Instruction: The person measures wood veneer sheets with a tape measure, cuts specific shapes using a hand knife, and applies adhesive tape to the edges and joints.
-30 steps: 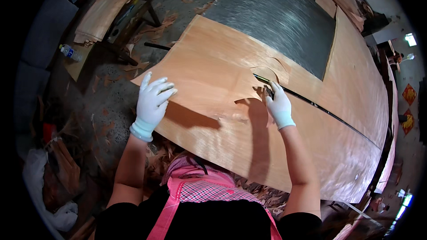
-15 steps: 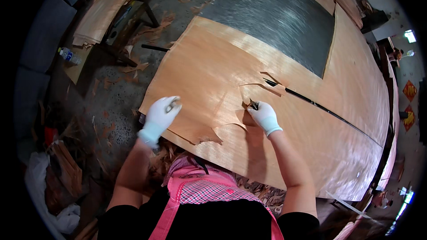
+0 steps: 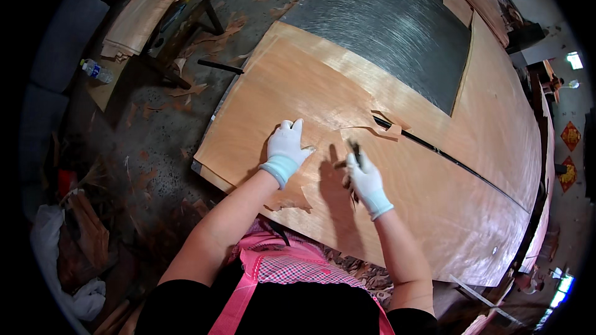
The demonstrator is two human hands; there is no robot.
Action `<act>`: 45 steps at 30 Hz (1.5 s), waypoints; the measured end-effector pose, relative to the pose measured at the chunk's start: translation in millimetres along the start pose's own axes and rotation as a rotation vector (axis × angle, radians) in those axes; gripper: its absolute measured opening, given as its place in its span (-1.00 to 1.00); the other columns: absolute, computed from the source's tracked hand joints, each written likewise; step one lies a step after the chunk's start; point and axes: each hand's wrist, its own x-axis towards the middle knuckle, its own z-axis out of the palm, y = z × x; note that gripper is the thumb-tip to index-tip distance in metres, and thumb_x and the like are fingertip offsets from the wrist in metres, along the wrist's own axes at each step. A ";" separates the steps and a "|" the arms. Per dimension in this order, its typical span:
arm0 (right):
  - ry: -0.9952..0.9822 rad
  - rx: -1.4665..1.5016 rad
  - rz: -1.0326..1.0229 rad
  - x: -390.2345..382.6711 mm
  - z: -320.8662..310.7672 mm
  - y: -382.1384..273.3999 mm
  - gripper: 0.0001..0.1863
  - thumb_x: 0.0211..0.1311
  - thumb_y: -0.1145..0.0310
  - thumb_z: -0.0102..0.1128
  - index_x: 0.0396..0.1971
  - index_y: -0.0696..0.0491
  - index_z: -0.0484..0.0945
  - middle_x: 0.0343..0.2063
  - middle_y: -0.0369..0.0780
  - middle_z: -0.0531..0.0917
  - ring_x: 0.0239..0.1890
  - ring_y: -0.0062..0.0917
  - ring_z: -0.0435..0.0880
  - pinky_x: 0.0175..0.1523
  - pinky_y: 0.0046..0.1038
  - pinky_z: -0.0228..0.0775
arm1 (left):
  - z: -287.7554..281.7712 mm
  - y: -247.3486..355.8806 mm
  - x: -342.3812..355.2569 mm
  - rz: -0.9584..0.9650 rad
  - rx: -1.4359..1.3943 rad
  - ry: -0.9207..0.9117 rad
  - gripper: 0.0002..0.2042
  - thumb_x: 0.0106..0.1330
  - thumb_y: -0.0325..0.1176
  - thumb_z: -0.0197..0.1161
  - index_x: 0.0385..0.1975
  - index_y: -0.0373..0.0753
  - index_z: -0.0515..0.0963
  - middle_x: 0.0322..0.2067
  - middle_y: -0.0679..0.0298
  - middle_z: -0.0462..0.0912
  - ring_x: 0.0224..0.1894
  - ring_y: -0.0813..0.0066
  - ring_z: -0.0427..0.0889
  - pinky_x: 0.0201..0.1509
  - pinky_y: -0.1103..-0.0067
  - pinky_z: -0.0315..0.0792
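A thin wooden veneer sheet with a ragged, torn near edge lies on a larger pale wooden panel. My left hand, in a white glove with a light-blue cuff, rests on the sheet with its fingers apart and nothing in them. To its right, my gloved right hand is raised over the wood, closed round a small dark tool blurred by motion. Brownish bits beside that hand are too smeared to make out. Beyond it, a curled veneer strip lies across the end of a thin black rod.
A dark grey scratched sheet covers the panel's far part. At the left, stacked veneer lies on a bench beside a plastic bottle. Scraps litter the floor, and a white sack sits at the lower left.
My left hand has come right and down onto the veneer, its fingers spreading. My right hand has drawn slightly nearer to me, still holding the dark tool.
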 end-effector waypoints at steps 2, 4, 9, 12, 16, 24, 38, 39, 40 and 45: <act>-0.050 -0.010 -0.076 24.4 13.1 33.0 -0.36 0.43 0.12 0.04 0.40 0.06 0.16 -0.29 -0.22 0.67 -0.35 -0.61 0.61 -0.33 -0.47 0.49 | 7.0 1.2 3.9 0.031 -0.014 -0.009 -0.41 0.18 -0.20 0.34 0.21 -0.23 0.37 -0.01 0.04 0.46 0.01 0.13 0.54 0.05 0.38 0.50; -0.098 0.103 -0.098 34.4 23.8 40.1 -0.38 0.43 0.14 0.03 0.37 0.11 0.18 -0.35 -0.17 0.67 -0.37 -0.50 0.64 -0.31 -0.39 0.50 | 16.9 -7.2 5.3 0.010 -0.036 0.055 -0.44 0.21 -0.24 0.32 0.21 -0.22 0.36 -0.01 0.05 0.46 -0.02 0.14 0.56 0.03 0.39 0.50; 0.079 -0.703 -0.455 41.9 44.4 26.3 -0.40 0.31 0.37 -0.04 0.31 0.29 0.15 -0.42 0.15 0.64 -0.35 0.04 0.64 -0.25 -0.04 0.47 | 32.4 -18.9 9.8 -0.027 -0.074 0.122 -0.49 0.22 -0.38 0.22 0.22 -0.20 0.36 0.00 0.06 0.45 -0.04 0.13 0.58 0.01 0.39 0.51; 0.027 -0.782 -0.427 55.2 59.6 13.2 -0.35 0.30 0.38 -0.07 0.34 0.30 0.06 -0.48 0.13 0.64 -0.42 0.01 0.65 -0.29 -0.02 0.46 | 33.1 -14.4 13.3 -0.021 -0.066 0.114 -0.48 0.18 -0.45 0.19 0.21 -0.21 0.36 0.01 0.05 0.44 -0.04 0.13 0.58 0.01 0.39 0.51; 0.032 -0.797 -0.495 66.5 66.1 31.4 -0.33 0.28 0.38 -0.07 0.36 0.26 0.04 -0.52 0.08 0.64 -0.44 0.00 0.65 -0.32 -0.02 0.45 | 31.3 -10.3 10.2 -0.060 -0.029 0.077 -0.45 0.19 -0.38 0.25 0.23 -0.23 0.35 0.01 0.04 0.44 0.02 0.13 0.53 0.08 0.42 0.49; -0.262 -1.519 -0.535 55.5 -47.7 3.9 -0.39 0.31 0.32 -0.07 0.35 -0.49 0.19 -0.33 -0.17 0.66 -0.33 -0.22 0.72 -0.31 -0.25 0.51 | 20.6 6.8 8.9 -0.082 0.062 0.067 -0.16 0.04 0.11 0.43 0.24 -0.27 0.30 0.03 0.07 0.44 0.06 0.19 0.50 0.10 0.39 0.46; -0.157 -1.623 -0.892 107.1 -3.5 -45.6 -0.41 0.31 0.39 -0.06 0.31 -0.46 0.26 -0.29 -0.16 0.62 -0.26 -0.27 0.67 -0.15 -0.29 0.51 | 22.0 1.1 14.8 -0.102 -0.018 0.172 -0.15 -0.18 0.13 0.56 0.09 -0.18 0.34 0.03 0.12 0.45 -0.03 0.20 0.55 0.00 0.36 0.48; -0.152 -1.682 -0.971 110.2 -3.9 -44.4 -0.40 0.32 0.38 -0.06 0.33 -0.47 0.22 -0.29 -0.16 0.62 -0.25 -0.28 0.68 -0.16 -0.30 0.51 | 22.4 2.0 15.2 -0.094 -0.017 0.168 -0.15 -0.18 0.13 0.56 0.09 -0.18 0.34 0.03 0.12 0.45 -0.03 0.20 0.55 0.00 0.36 0.48; -0.158 -1.679 -0.975 110.2 -5.9 -42.6 -0.40 0.32 0.38 -0.06 0.33 -0.47 0.22 -0.29 -0.16 0.62 -0.25 -0.28 0.68 -0.16 -0.30 0.51 | 23.1 -1.6 13.9 -0.102 -0.003 0.177 -0.15 -0.18 0.13 0.56 0.09 -0.18 0.34 0.03 0.12 0.45 -0.02 0.20 0.55 0.00 0.36 0.48; -0.109 -1.552 -0.518 59.7 -22.5 3.3 -0.22 0.22 0.37 0.07 0.44 -0.30 0.04 -0.27 -0.09 0.65 -0.29 -0.22 0.71 -0.27 -0.24 0.56 | 22.9 -1.1 12.9 -0.122 -0.002 0.153 -0.13 -0.18 0.12 0.56 0.12 -0.19 0.33 0.05 0.12 0.43 0.01 0.20 0.53 0.02 0.37 0.47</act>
